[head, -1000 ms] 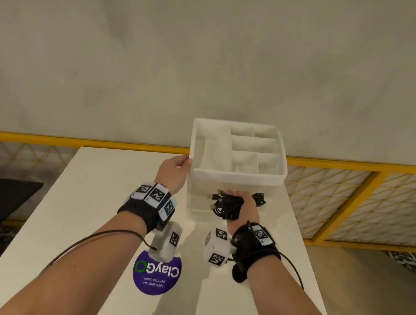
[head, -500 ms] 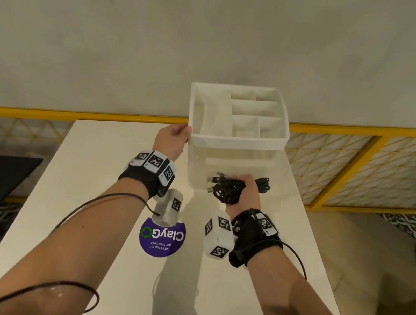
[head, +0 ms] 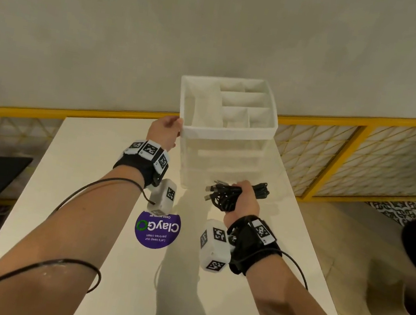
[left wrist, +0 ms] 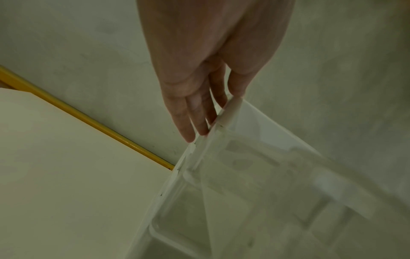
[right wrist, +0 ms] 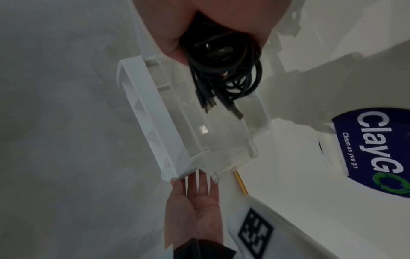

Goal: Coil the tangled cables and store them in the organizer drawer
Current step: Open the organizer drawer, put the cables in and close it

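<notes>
A white organizer (head: 226,135) with a divided top tray and clear drawers below stands at the table's far edge. My left hand (head: 164,131) rests on its left side: straight fingers (left wrist: 195,113) lie along the wall of the organizer (left wrist: 228,112) and the thumb touches the front corner. My right hand (head: 245,201) grips a bundle of black cables (head: 225,195) just in front of the lowest clear drawer. In the right wrist view the cables (right wrist: 221,70) hang from my fist, plug ends pointing down at the clear part of the organizer (right wrist: 150,112). I cannot tell whether a drawer is pulled out.
A round purple ClayGo sticker (head: 157,229) lies on the cream table (head: 81,191) between my forearms. A yellow-framed railing (head: 343,119) and a grey wall stand right behind the organizer. The table's right edge runs close to my right arm, with floor beyond it.
My right hand with the cable bundle has drawn back a little from the organizer's front towards me. My left hand stays on the organizer's left side. The head view has shifted.
</notes>
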### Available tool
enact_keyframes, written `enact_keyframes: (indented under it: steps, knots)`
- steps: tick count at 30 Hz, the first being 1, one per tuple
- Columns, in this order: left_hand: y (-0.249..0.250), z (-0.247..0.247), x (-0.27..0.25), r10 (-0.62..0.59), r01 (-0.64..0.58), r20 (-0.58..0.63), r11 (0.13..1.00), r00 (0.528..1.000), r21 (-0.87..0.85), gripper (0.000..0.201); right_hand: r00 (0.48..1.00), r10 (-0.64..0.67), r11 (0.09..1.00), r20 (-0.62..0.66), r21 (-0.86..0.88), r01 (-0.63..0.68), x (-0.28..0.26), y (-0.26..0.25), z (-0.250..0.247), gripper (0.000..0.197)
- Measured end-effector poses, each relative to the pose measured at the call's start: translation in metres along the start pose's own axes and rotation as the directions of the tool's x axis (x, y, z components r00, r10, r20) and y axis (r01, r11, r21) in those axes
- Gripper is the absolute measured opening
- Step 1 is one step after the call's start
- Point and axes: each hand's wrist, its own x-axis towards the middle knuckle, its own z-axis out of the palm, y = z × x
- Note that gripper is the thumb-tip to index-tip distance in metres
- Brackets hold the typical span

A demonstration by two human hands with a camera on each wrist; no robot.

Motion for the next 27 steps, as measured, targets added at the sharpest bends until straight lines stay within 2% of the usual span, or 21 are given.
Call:
enact_keyframes:
  steps: [3,5,7,9,11,12,13,14,15,16,17,18,20,24,26,27]
  knots:
    - [0.0,-0.001,0.001,-0.004,0.004,-0.004,1.0,1.0,0.011,0.035,0.99,-0.08,0.997,-0.118,-0.007,0.08,-0.007,-0.011,-0.006,0.036]
    - [0.0,0.0,0.002,-0.002,0.002,-0.008,1.0,1.0,0.016,0.033,0.96,-0.241,0.97,-0.141,0.003,0.244,-0.017,-0.024,-0.006,0.033]
    - [0.0,0.001,0.003,-0.007,0.007,-0.009,1.0,1.0,0.015,0.031,0.883,-0.463,0.886,-0.073,-0.024,0.463,-0.032,-0.039,-0.003,0.021]
    - [0.0,0.001,0.005,-0.009,0.01,-0.012,1.0,1.0,0.013,0.031,0.749,-0.656,0.739,0.089,-0.125,0.662,-0.049,-0.055,0.002,0.016]
    - [0.0,0.001,0.007,-0.011,0.012,-0.009,1.0,1.0,0.022,0.032,0.586,-0.737,0.507,0.337,-0.297,0.809,-0.063,-0.073,0.009,0.015]
    - [-0.001,0.002,0.007,-0.014,0.014,-0.009,1.0,1.0,0.028,0.033,0.503,-0.724,0.342,0.471,-0.389,0.856,-0.066,-0.08,0.014,0.016]
    - [-0.001,0.002,0.008,-0.015,0.015,-0.009,0.999,1.0,0.034,0.033,0.427,-0.675,0.124,0.602,-0.478,0.869,-0.066,-0.087,0.021,0.019]
    - [-0.001,0.002,0.008,-0.015,0.016,-0.009,0.999,1.0,0.04,0.033,0.372,-0.586,-0.151,0.72,-0.548,0.823,-0.065,-0.093,0.028,0.023]
    - [-0.001,0.002,0.008,-0.014,0.014,-0.008,0.999,1.0,0.045,0.033,0.35,-0.469,-0.441,0.811,-0.559,0.702,-0.061,-0.096,0.037,0.026]
    - [-0.002,0.002,0.008,-0.01,0.011,-0.004,0.999,1.0,0.052,0.034,0.372,-0.35,-0.674,0.86,-0.507,0.537,-0.055,-0.098,0.045,0.028]
    - [-0.001,0.002,0.008,-0.008,0.008,0.003,0.998,1.0,0.06,0.034,0.419,-0.255,-0.815,0.871,-0.426,0.391,-0.05,-0.098,0.052,0.029]
    - [-0.001,0.001,0.008,-0.009,0.008,0.009,0.998,1.0,0.067,0.035,0.472,-0.183,-0.885,0.863,-0.354,0.304,-0.045,-0.097,0.058,0.031]
    - [0.001,0.001,0.007,-0.006,0.005,0.011,0.996,1.0,0.084,0.036,0.539,-0.082,-0.931,0.839,-0.256,0.258,-0.032,-0.091,0.067,0.032]
    - [0.003,0.001,0.009,-0.005,0.003,0.01,0.992,1.0,0.124,0.036,0.667,0.027,-0.928,0.745,-0.229,0.293,-0.006,-0.075,0.08,0.035]
    - [0.003,0.0,0.009,-0.003,0.001,0.011,0.991,1.0,0.135,0.036,0.701,0.057,-0.924,0.711,-0.229,0.307,0.003,-0.071,0.083,0.036]
    - [0.003,0.0,0.009,-0.003,0.001,0.01,0.99,1.0,0.138,0.037,0.696,0.073,-0.918,0.714,-0.224,0.326,0.007,-0.07,0.084,0.035]
